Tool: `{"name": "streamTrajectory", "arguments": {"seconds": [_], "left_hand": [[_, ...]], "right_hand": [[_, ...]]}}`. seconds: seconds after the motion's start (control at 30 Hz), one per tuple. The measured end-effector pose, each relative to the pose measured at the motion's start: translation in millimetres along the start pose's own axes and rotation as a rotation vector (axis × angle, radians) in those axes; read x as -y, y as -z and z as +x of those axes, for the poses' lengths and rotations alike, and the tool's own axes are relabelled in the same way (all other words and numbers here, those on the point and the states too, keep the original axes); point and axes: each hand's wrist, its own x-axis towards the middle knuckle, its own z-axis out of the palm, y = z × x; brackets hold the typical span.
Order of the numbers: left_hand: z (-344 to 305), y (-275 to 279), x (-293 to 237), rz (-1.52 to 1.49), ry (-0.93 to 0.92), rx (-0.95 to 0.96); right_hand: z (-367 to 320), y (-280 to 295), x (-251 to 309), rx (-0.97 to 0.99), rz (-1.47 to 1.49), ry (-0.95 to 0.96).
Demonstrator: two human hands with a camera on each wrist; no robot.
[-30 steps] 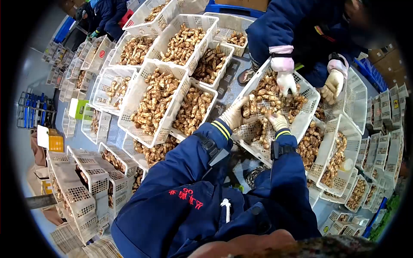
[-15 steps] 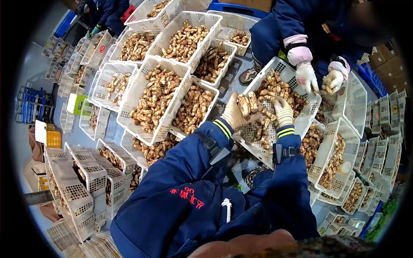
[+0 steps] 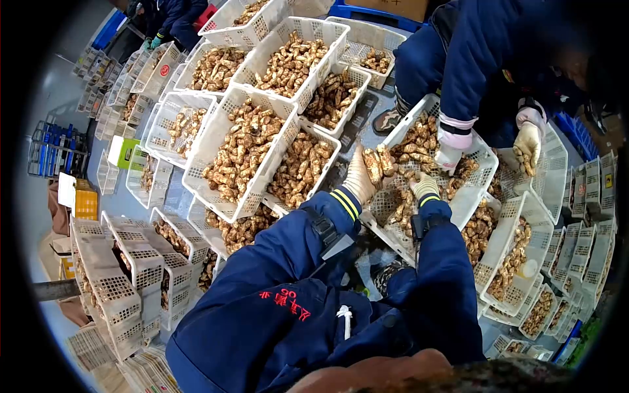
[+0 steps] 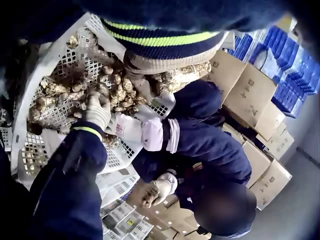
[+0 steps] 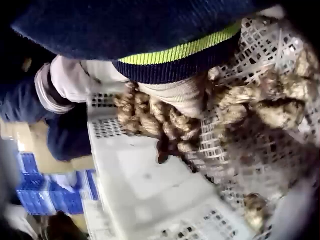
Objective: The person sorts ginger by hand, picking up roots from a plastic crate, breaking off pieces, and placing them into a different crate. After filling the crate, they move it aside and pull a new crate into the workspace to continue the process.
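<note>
My gloved left hand (image 3: 359,177) grips a small bunch of brown-and-white mushrooms (image 3: 378,164) above the near left side of a white perforated crate (image 3: 379,226). In the left wrist view the bunch of mushrooms (image 4: 182,77) sticks out past the glove. My gloved right hand (image 3: 424,186) is down in the same crate, its fingertips pinching a mushroom among the loose ones. In the left wrist view that right hand (image 4: 98,111) shows with curled fingers. Its fingertips are hidden in the right wrist view, where mushrooms (image 5: 280,112) lie on the crate's mesh floor.
Across the crate sits another person, whose gloved hand (image 3: 449,152) reaches into it while the other hand (image 3: 526,147) holds mushrooms. Stacked mushroom crates (image 3: 190,180) stand at left, and more crates (image 3: 517,262) at right. Cardboard boxes (image 4: 250,95) lie behind that person.
My right hand rose from the mushrooms, then lowered back among them. My left hand keeps its bunch over the crate. The other person's hand has moved back into the crate.
</note>
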Motion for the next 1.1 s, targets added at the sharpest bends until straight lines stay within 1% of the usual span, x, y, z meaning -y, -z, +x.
{"name": "streamTrajectory", "arguments": {"seconds": [0.03,0.07,0.13,0.17,0.2,0.27,0.3,0.33,0.4,0.43,0.47,0.53,0.57,0.6,0.67,0.7,0.73,0.77,0.8,0.83,0.93,0.97,1.0,1.07,1.1], "left_hand": [[4.1,3.7,0.0,-0.015,0.008,0.036],[8.9,9.4,0.2,-0.031,0.018,0.072],[12.8,13.9,1.3,-0.054,0.027,0.105],[13.5,16.7,2.8,-0.013,0.021,0.090],[11.4,15.4,3.4,0.029,0.013,0.078],[12.9,17.1,5.5,0.041,0.025,0.059],[6.5,10.9,6.0,0.025,0.017,0.117],[-0.7,4.4,3.6,-0.005,0.070,0.121],[-1.1,7.0,1.2,0.025,0.079,0.169],[-2.6,8.4,2.0,0.034,0.070,0.197],[-2.7,9.2,3.1,0.039,0.074,0.204],[-9.7,2.1,2.2,0.045,0.077,0.218],[-11.7,2.1,2.1,0.071,0.062,0.213],[-9.1,3.4,2.5,0.061,0.055,0.245],[-0.3,9.2,3.9,0.042,0.042,0.305],[-1.9,8.5,2.1,0.008,0.041,0.305],[-3.0,6.9,2.7,0.007,0.058,0.265],[-4.1,5.0,4.3,0.005,0.076,0.225],[-8.6,0.7,4.6,0.004,0.093,0.186],[-7.2,5.9,2.5,0.031,0.138,0.299],[-10.6,-0.1,3.0,-0.081,0.173,0.302],[-6.1,5.3,3.8,-0.074,0.153,0.345],[-8.0,4.4,2.8,-0.090,0.158,0.350],[-12.7,2.5,-0.2,-0.121,0.165,0.360],[-19.9,-2.3,-3.4,-0.143,0.149,0.333]], "right_hand": [[6.1,-0.8,-11.8,0.108,0.164,0.032],[15.6,-9.8,-28.9,0.073,0.293,0.206],[-45.6,32.6,-9.2,0.459,1.138,0.063],[-69.4,48.0,4.8,0.366,1.214,0.107],[-78.5,52.1,9.2,0.340,1.304,0.161],[-103.5,73.5,23.2,0.390,1.411,0.274],[-116.3,80.3,32.6,0.380,1.442,0.347],[-119.9,84.8,41.8,0.460,1.471,0.383],[-144.8,94.5,58.4,0.224,1.327,0.506],[-140.2,83.8,56.6,0.196,1.342,0.398],[-143.2,81.2,61.7,0.107,1.325,0.408],[-171.1,93.3,81.4,0.012,1.203,0.380],[-173.6,98.3,84.0,0.025,1.084,0.398],[-169.5,93.8,86.2,-0.088,0.970,0.544],[-166.2,88.2,83.6,-0.175,0.858,0.565],[-169.1,90.2,87.5,-0.174,0.944,0.603],[-171.6,92.7,90.6,-0.172,1.031,0.640],[-174.5,97.0,92.0,-0.197,0.998,0.618],[-170.4,97.1,89.0,-0.169,1.016,0.559],[-166.5,94.2,84.7,-0.142,1.095,0.565],[-160.8,94.4,79.3,-0.096,1.253,0.561],[-159.8,95.3,78.3,-0.088,1.292,0.556],[-163.0,100.7,78.6,-0.118,1.261,0.508],[-166.6,108.1,74.4,-0.144,1.208,0.513],[-166.9,110.4,74.4,-0.188,1.234,0.548]]}}
